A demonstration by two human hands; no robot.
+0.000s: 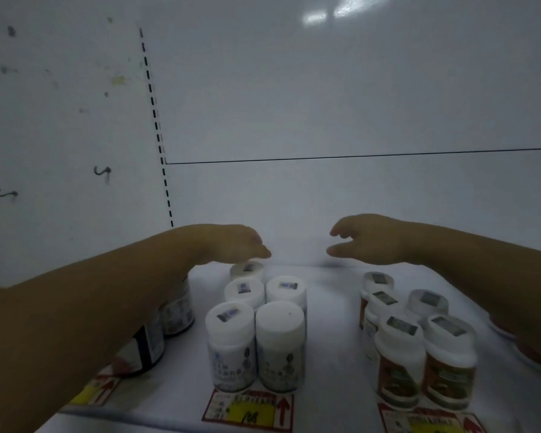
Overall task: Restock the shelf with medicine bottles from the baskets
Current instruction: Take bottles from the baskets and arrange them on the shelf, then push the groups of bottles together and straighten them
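Both hands reach deep over the shelf (331,307), near its back wall (325,104).

The left hand (231,243) lies flat, palm down, on the cap of the back bottle (246,270) in the white bottles (258,320). Its fingers (258,250) are pressed together and stretched out, not curled around anything. It looks like the hand is patting that bottle into its spot, or nudging it back so the row stays tight.

The right hand (369,239) hangs in the air to the right of the white bottles, over a bare part of the shelf. Its fingers (338,231) are spread and a little bent, and they hold nothing (it may be ready for the next bottle, but that is only a guess).

The white bottles stand in two close lines from front to back, lined up behind a price tag (247,410). That way each kind sits by its own tag. Further right of them stand the brown bottles (419,348), well apart. Left of them, partly hidden under the left arm, are dark jars (175,310).

No baskets can be seen.
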